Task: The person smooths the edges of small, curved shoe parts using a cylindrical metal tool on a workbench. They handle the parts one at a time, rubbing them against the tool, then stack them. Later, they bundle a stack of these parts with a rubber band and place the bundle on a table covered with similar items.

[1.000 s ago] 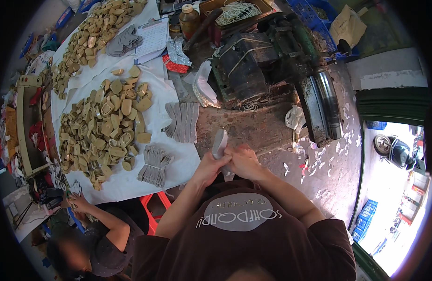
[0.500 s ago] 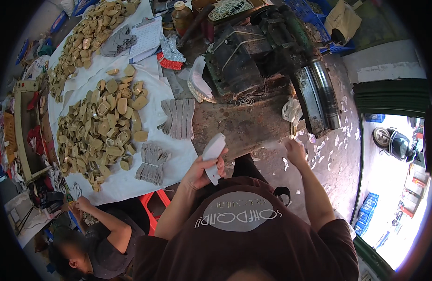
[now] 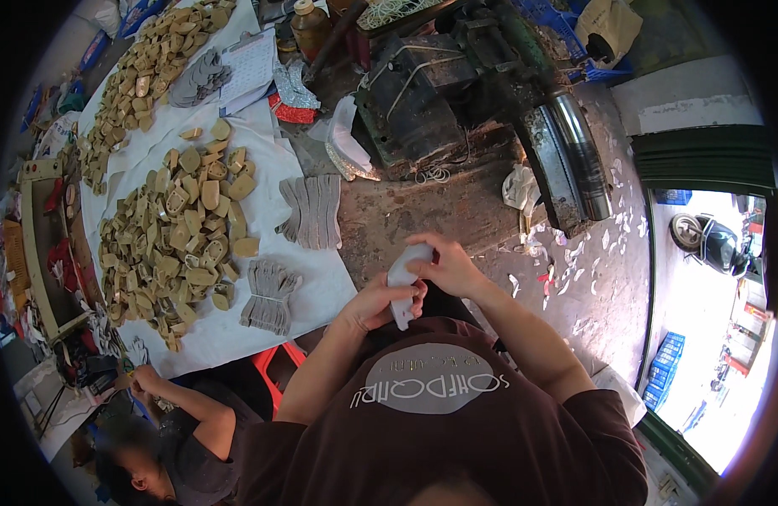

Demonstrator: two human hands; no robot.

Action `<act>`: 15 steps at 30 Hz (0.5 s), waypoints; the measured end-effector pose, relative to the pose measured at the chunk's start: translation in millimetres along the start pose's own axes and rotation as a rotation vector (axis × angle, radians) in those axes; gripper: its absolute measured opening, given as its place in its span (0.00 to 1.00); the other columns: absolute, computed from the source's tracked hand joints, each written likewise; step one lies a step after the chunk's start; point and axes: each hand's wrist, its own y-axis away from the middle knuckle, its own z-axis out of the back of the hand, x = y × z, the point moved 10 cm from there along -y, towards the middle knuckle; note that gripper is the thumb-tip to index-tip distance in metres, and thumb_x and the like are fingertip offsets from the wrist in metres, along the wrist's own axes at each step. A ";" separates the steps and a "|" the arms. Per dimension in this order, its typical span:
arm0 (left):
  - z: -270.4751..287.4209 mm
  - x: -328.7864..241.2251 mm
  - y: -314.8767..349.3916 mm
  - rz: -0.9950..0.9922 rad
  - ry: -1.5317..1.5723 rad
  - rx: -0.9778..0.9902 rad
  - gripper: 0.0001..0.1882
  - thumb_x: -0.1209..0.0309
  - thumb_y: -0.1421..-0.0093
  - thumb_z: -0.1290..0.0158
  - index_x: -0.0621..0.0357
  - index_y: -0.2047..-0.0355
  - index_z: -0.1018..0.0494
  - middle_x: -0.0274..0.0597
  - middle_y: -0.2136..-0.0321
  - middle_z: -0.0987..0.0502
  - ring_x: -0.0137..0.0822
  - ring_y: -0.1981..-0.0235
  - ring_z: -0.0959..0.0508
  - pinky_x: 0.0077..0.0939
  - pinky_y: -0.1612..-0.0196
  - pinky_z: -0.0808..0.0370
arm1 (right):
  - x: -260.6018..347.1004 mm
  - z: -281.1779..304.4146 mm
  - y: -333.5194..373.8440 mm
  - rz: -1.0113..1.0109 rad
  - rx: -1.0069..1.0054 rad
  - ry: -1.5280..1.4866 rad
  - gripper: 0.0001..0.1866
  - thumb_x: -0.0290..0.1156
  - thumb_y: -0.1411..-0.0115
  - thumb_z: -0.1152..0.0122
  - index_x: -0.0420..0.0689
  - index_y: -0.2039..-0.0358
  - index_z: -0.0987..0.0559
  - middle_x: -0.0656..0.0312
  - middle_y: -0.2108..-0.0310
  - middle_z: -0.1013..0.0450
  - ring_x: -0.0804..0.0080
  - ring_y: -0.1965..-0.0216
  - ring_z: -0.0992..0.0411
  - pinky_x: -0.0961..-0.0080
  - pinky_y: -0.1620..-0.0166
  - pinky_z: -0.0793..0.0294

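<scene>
In front of my chest, my left hand (image 3: 374,302) is closed around the lower part of a stack of white curved pieces (image 3: 399,274), held upright. The fingers of my right hand (image 3: 450,268) grip the upper end of that same stack. Beyond my hands is the worn brown bench top (image 3: 397,215). On the white cloth to the left lie a fanned stack of grey strips (image 3: 311,211) and a tied grey bundle (image 3: 271,297). Another white curved stack with a glittery edge (image 3: 348,143) rests by the machine.
A dark, greasy machine (image 3: 423,93) with a shiny metal roller (image 3: 581,152) stands at the back right. Tan block-like pieces (image 3: 182,223) are heaped on the cloth. Scraps litter the floor (image 3: 591,291) at right. A co-worker (image 3: 187,422) sits at lower left beside a red stool (image 3: 271,371).
My right hand has come in from the bench's right edge and taken hold of the white stack's upper end. My left hand still holds it, slightly further right.
</scene>
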 end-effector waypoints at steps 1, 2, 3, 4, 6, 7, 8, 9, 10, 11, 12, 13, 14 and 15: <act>1.1 0.7 0.7 -0.011 0.012 -0.025 0.17 0.79 0.45 0.52 0.66 0.54 0.35 0.41 0.70 0.28 0.34 0.74 0.26 0.35 0.65 0.27 | -4.5 -7.3 -3.1 -0.060 0.026 0.006 0.22 0.30 0.50 0.35 0.40 0.55 0.29 0.55 0.66 0.26 0.67 0.70 0.26 0.72 0.64 0.24; 2.6 1.7 1.9 -0.021 0.027 -0.049 0.16 0.79 0.44 0.53 0.66 0.55 0.35 0.41 0.70 0.28 0.34 0.73 0.26 0.36 0.64 0.26 | 2.0 -2.8 -6.7 0.033 -0.079 -0.020 0.17 0.28 0.51 0.34 0.38 0.61 0.28 0.57 0.71 0.26 0.69 0.72 0.26 0.73 0.67 0.25; 4.8 2.1 3.7 -0.032 0.042 -0.074 0.14 0.79 0.44 0.53 0.65 0.55 0.35 0.42 0.70 0.28 0.35 0.73 0.25 0.37 0.63 0.26 | -7.1 -6.6 -6.2 -0.044 -0.086 -0.094 0.17 0.28 0.51 0.34 0.37 0.61 0.28 0.57 0.71 0.26 0.69 0.72 0.26 0.73 0.68 0.25; 5.3 1.8 6.4 -0.042 0.025 -0.082 0.15 0.79 0.43 0.54 0.65 0.55 0.35 0.42 0.70 0.28 0.35 0.72 0.25 0.37 0.63 0.26 | -14.8 -11.2 -3.8 -0.121 -0.093 -0.167 0.17 0.28 0.51 0.34 0.37 0.62 0.28 0.57 0.72 0.27 0.70 0.73 0.26 0.73 0.68 0.25; 5.1 1.4 10.1 -0.062 -0.007 -0.094 0.15 0.79 0.43 0.54 0.65 0.54 0.36 0.43 0.70 0.28 0.35 0.72 0.25 0.38 0.62 0.25 | -22.4 -16.0 -1.6 -0.200 -0.126 -0.243 0.17 0.28 0.51 0.34 0.37 0.62 0.28 0.56 0.72 0.27 0.70 0.73 0.27 0.73 0.69 0.26; 6.2 1.6 10.4 -0.077 0.011 -0.086 0.15 0.77 0.42 0.53 0.65 0.54 0.36 0.42 0.71 0.28 0.36 0.71 0.25 0.38 0.61 0.26 | -24.8 -17.0 -1.9 -0.201 -0.152 -0.249 0.17 0.28 0.51 0.35 0.36 0.62 0.28 0.56 0.72 0.28 0.70 0.73 0.27 0.72 0.69 0.26; 8.6 2.1 10.0 -0.093 0.028 -0.077 0.15 0.75 0.41 0.53 0.65 0.54 0.36 0.42 0.71 0.28 0.36 0.71 0.25 0.38 0.61 0.26 | -21.5 -17.1 -1.9 -0.202 -0.177 -0.254 0.17 0.28 0.51 0.35 0.36 0.62 0.29 0.56 0.72 0.28 0.69 0.73 0.27 0.72 0.69 0.26; 9.5 1.8 10.1 -0.107 0.045 -0.067 0.15 0.73 0.40 0.53 0.65 0.53 0.36 0.42 0.72 0.28 0.36 0.70 0.25 0.38 0.61 0.26 | -10.1 -13.0 -2.4 -0.142 -0.201 -0.140 0.17 0.27 0.51 0.35 0.36 0.62 0.28 0.55 0.71 0.28 0.67 0.72 0.27 0.70 0.68 0.26; 8.1 -1.7 10.2 -0.141 0.095 -0.040 0.16 0.70 0.40 0.53 0.65 0.53 0.36 0.41 0.72 0.28 0.37 0.69 0.25 0.38 0.60 0.26 | 3.2 -7.6 -2.6 -0.082 -0.226 -0.026 0.16 0.27 0.51 0.36 0.37 0.62 0.28 0.55 0.71 0.28 0.65 0.70 0.27 0.67 0.66 0.26; 6.6 -7.7 10.0 -0.178 0.143 -0.014 0.18 0.67 0.39 0.53 0.66 0.53 0.36 0.41 0.72 0.28 0.37 0.68 0.25 0.39 0.59 0.27 | 17.4 -4.0 -3.1 -0.019 -0.248 0.088 0.16 0.26 0.51 0.37 0.37 0.62 0.28 0.54 0.70 0.29 0.63 0.68 0.28 0.65 0.64 0.27; 5.0 -13.6 10.2 -0.213 0.191 0.012 0.19 0.65 0.38 0.53 0.66 0.52 0.36 0.40 0.72 0.29 0.38 0.67 0.26 0.39 0.58 0.27 | 34.9 6.4 1.5 0.133 -0.339 0.217 0.16 0.25 0.51 0.37 0.38 0.61 0.27 0.54 0.68 0.29 0.62 0.66 0.29 0.64 0.61 0.28; 10.4 -18.2 11.1 -0.251 0.205 -0.038 0.19 0.63 0.37 0.54 0.66 0.52 0.36 0.39 0.73 0.29 0.37 0.67 0.26 0.39 0.58 0.27 | 50.9 16.6 10.5 0.285 -0.429 0.346 0.16 0.25 0.51 0.38 0.39 0.61 0.27 0.54 0.65 0.30 0.61 0.64 0.30 0.63 0.59 0.30; 15.0 -23.3 12.0 -0.289 0.218 -0.087 0.20 0.61 0.36 0.56 0.66 0.53 0.36 0.38 0.73 0.30 0.37 0.66 0.26 0.38 0.59 0.28 | 69.1 21.4 21.3 0.439 -0.519 0.474 0.16 0.24 0.51 0.39 0.40 0.60 0.26 0.55 0.63 0.31 0.59 0.61 0.31 0.62 0.57 0.31; 20.2 -28.3 12.9 -0.327 0.230 -0.137 0.21 0.59 0.36 0.58 0.66 0.53 0.36 0.38 0.74 0.30 0.37 0.66 0.27 0.38 0.59 0.28 | 74.3 7.7 24.0 0.498 -0.387 0.457 0.16 0.24 0.51 0.40 0.41 0.60 0.26 0.56 0.62 0.31 0.59 0.60 0.33 0.61 0.56 0.33</act>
